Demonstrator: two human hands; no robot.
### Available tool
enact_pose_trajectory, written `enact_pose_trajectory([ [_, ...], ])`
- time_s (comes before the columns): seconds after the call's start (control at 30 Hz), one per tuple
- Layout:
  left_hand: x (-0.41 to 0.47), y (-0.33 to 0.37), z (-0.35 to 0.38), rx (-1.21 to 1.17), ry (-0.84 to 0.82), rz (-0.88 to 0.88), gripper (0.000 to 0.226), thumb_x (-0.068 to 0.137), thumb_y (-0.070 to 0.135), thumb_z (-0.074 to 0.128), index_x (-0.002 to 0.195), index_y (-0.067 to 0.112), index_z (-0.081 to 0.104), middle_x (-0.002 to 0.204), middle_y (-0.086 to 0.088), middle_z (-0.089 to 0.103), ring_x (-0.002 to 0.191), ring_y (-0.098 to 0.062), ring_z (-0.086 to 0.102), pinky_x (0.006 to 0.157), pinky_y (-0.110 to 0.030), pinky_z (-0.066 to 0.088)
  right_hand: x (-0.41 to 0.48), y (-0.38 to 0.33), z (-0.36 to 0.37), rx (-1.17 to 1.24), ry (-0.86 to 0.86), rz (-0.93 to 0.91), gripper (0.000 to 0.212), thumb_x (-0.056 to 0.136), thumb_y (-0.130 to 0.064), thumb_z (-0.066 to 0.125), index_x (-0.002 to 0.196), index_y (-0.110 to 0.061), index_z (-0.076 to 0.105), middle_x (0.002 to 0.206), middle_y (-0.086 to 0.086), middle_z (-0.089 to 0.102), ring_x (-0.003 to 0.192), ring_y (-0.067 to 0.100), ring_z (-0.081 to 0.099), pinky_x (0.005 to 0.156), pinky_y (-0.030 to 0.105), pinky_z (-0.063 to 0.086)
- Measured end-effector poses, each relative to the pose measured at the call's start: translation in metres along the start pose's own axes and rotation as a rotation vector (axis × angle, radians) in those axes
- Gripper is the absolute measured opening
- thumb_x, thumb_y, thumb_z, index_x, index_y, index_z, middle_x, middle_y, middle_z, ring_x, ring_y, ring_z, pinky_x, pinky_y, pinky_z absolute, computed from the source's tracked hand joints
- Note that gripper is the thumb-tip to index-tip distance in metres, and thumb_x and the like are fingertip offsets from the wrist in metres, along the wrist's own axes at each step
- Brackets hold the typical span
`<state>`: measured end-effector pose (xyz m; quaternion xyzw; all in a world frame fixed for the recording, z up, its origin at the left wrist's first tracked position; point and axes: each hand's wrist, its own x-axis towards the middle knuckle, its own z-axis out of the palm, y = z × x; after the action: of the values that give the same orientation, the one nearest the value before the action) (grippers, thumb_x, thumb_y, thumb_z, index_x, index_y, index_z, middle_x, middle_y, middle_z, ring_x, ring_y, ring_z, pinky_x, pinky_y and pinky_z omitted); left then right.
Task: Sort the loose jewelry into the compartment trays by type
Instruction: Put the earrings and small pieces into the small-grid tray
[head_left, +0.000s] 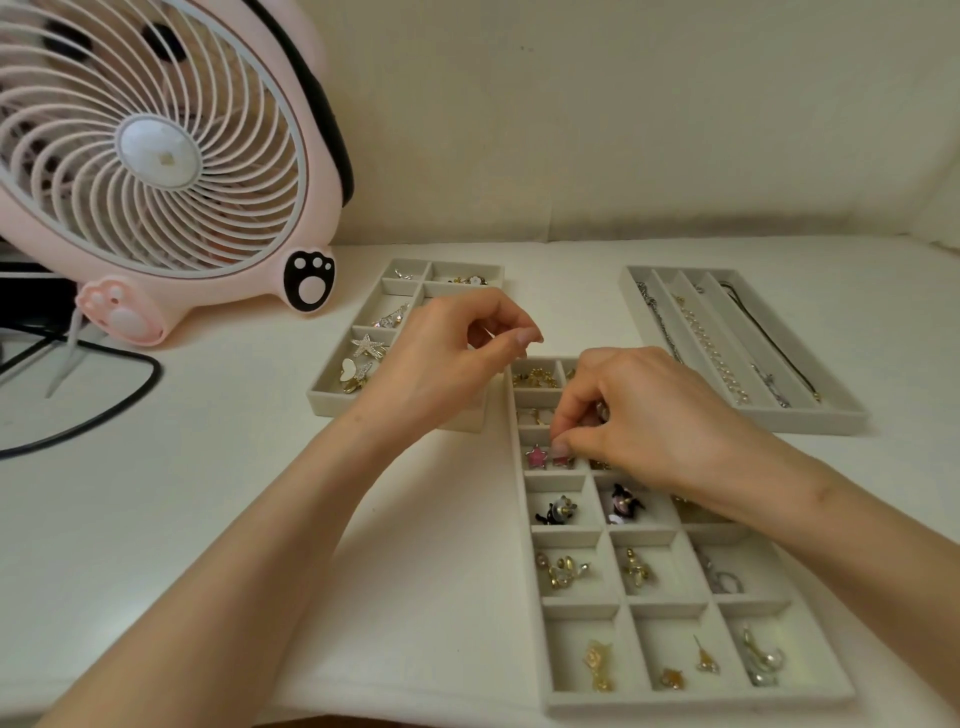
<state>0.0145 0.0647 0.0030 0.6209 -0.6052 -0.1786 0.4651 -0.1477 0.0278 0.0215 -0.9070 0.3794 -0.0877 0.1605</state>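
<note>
Jewelry fills most cells of the earring tray (535, 597); left of it, over the gap toward the brooch tray (332, 402), hovers the left hand (447, 353), thumb and forefinger tips drawn together, on what, if anything, cannot be told. Over that tray's far left-column cells the right hand (639, 421) pinches a pink star stud (563, 461) lying beside its twin (536, 457); the necklace tray (810, 415) lies right of the earring tray. The step is probably seating this pair, and the next move calls for a clean release that leaves both stars inside one cell.
</note>
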Motion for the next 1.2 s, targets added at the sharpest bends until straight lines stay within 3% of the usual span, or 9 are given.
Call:
enact_pose_trajectory([
  [0.3,0.0,-0.001,0.0,0.015,-0.016,0.022,0.009,0.09,0.021,0.06,0.091,0.017,0.069,0.069,0.013,0.058,0.063,0.0,0.05,0.061,-0.016,0.038,-0.002,0.011,-0.013,0.152,0.073,-0.037,0.01,0.073,-0.025,0.08,0.071,-0.033,0.073,0.074,-0.008,0.057,0.069,0.004,0.05,0.069,0.026,0.044],
  [0.4,0.0,-0.001,0.0,0.013,-0.02,0.02,0.009,0.089,0.021,0.061,0.092,0.018,0.069,0.069,0.013,0.056,0.065,-0.002,0.051,0.063,-0.019,0.04,-0.008,0.014,-0.022,0.228,-0.025,-0.099,0.012,0.069,-0.026,0.082,0.071,-0.035,0.074,0.071,-0.01,0.055,0.065,-0.002,0.049,0.058,0.015,0.037],
  [0.5,-0.001,-0.001,0.0,0.017,-0.004,0.016,0.008,0.089,0.021,0.061,0.092,0.018,0.068,0.07,0.013,0.056,0.064,-0.002,0.051,0.064,-0.021,0.041,-0.016,0.012,-0.022,0.241,-0.172,-0.156,0.013,0.067,-0.027,0.083,0.074,-0.035,0.075,0.07,-0.014,0.053,0.066,-0.007,0.049,0.063,0.011,0.037],
  [0.77,-0.002,0.001,0.0,0.037,0.007,0.002,0.008,0.088,0.02,0.062,0.091,0.017,0.068,0.07,0.012,0.057,0.058,0.002,0.049,0.061,-0.018,0.039,-0.017,0.012,-0.005,0.095,-0.157,-0.251,0.009,0.073,-0.037,0.078,0.081,-0.037,0.072,0.075,-0.012,0.053,0.074,0.003,0.052,0.071,0.027,0.045],
  [0.93,-0.002,0.004,0.0,0.034,0.008,-0.011,0.009,0.089,0.019,0.061,0.091,0.015,0.069,0.068,0.012,0.057,0.058,0.002,0.047,0.06,-0.017,0.04,-0.016,0.013,-0.001,0.123,-0.163,-0.303,0.012,0.074,-0.033,0.078,0.083,-0.037,0.073,0.077,-0.011,0.054,0.077,0.005,0.052,0.069,0.023,0.043],
  [1.03,-0.002,0.005,-0.001,0.024,0.01,-0.019,0.008,0.089,0.018,0.061,0.09,0.015,0.069,0.068,0.011,0.058,0.059,0.002,0.047,0.06,-0.017,0.04,-0.014,0.013,0.002,0.127,-0.146,-0.314,0.007,0.073,-0.031,0.078,0.077,-0.032,0.073,0.075,-0.01,0.055,0.073,0.006,0.053,0.069,0.031,0.046],
  [1.2,-0.003,0.008,-0.003,-0.036,-0.026,-0.044,0.008,0.089,0.019,0.061,0.09,0.017,0.068,0.077,0.004,0.065,0.064,0.0,0.052,0.057,-0.01,0.038,-0.011,0.018,-0.004,0.305,-0.131,-0.29,0.008,0.071,-0.025,0.08,0.069,-0.028,0.072,0.07,-0.006,0.056,0.063,0.005,0.051,0.059,0.017,0.039],
])
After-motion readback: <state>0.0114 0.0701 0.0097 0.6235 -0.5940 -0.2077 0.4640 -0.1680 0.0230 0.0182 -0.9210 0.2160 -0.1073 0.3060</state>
